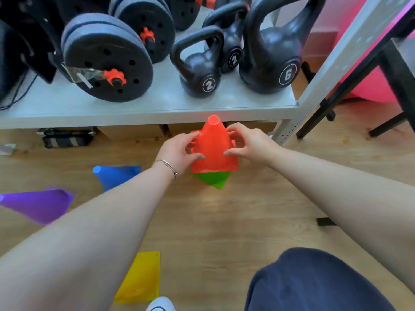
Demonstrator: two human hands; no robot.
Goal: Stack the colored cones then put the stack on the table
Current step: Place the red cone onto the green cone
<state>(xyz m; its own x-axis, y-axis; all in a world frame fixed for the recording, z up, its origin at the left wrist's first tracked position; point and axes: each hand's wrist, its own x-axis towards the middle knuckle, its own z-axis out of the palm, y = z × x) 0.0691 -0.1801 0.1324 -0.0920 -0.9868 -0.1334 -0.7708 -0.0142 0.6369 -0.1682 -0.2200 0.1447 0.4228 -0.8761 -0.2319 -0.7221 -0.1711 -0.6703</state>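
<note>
— Yellow plastic first: nearest me a yellow cone [140, 278] lies on its side on the wooden floor [224, 221], partly cut off behind the left forearm. Farther left a purple cone [40, 206] lies tipped over, its tip out of the frame, and beyond it a blue cone [114, 177], also on its side.

— And the hands?

— I see the left hand [177, 153] and the right hand [249, 143] curled around an orange cone [213, 147] from either side, thumbs at the front near its base, fingers on the flanks. It stands upright, I judge so it can be lowered squarely over the green cone [214, 179] just beneath.

— Is it seated?

— I cannot tell; only the green base shows below the orange rim. A second orange edge peeks out behind the fingers, perhaps another cone.

— The table?

— Beyond stands a pale shelf [134, 104] with kettlebells [202, 70] and weight plates [105, 57]. Whether that is the table meant, I cannot say.
</note>
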